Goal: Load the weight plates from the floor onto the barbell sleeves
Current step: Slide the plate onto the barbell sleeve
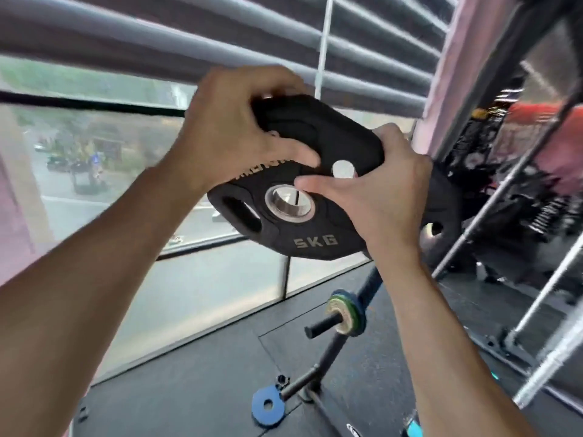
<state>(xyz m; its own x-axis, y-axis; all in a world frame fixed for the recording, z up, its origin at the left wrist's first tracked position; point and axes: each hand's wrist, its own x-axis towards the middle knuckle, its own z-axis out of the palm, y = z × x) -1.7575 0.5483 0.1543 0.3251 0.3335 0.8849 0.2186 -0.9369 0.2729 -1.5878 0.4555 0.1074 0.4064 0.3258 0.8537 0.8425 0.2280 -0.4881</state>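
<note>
I hold a black weight plate (310, 239) marked 5KG at chest height in front of the window, its steel-ringed centre hole facing me. My left hand (230, 134) grips its upper edge, where a second black plate (325, 134) seems to overlap it; blur hides the join. My right hand (378, 197) clamps the right edge, thumb near the centre hole. Just behind my right hand is another black plate (444, 209); what it hangs on is hidden. No barbell sleeve end is clearly visible.
Below stands a plate storage tree (321, 357) with small green and blue discs (345, 312) on a peg and a blue disc (268, 405) low down. Silver rack bars (536, 310) slant at the right. Window glass (189, 285) and grey blinds (362, 48) are ahead.
</note>
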